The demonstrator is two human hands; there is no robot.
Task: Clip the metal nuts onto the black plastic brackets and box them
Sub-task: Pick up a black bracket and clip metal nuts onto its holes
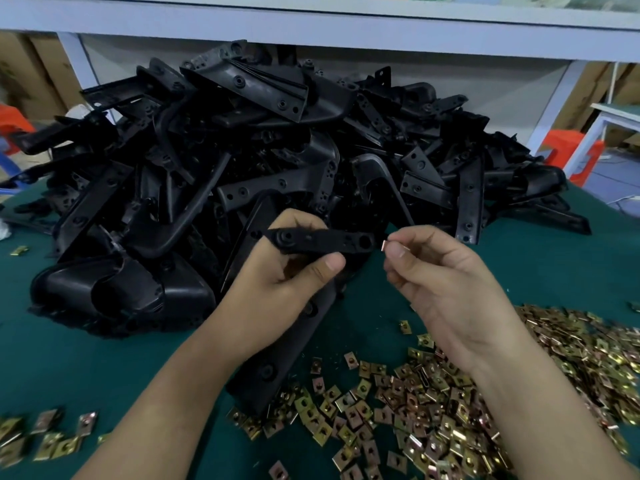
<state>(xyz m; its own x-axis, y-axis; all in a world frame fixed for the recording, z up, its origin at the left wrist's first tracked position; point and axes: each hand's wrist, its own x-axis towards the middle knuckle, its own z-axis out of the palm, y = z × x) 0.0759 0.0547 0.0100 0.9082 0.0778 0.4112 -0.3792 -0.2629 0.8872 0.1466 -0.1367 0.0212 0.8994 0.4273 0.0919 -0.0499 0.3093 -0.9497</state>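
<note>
The left hand (287,268) grips a flat, matte black plastic bracket (322,241), thumb underneath and fingers curled over, its long axis running from 9 to 3 o'clock with the holed free end pointing at 3 o'clock. Just beside that end, apparently not yet touching, the right hand (446,282) pinches a small shiny metal nut (385,244) between thumb and forefinger, so it is the nearer hand for sliding it on toward 9 o'clock. Loose brassy square nuts (450,393) litter the green cloth (86,358) at 5 o'clock.
</note>
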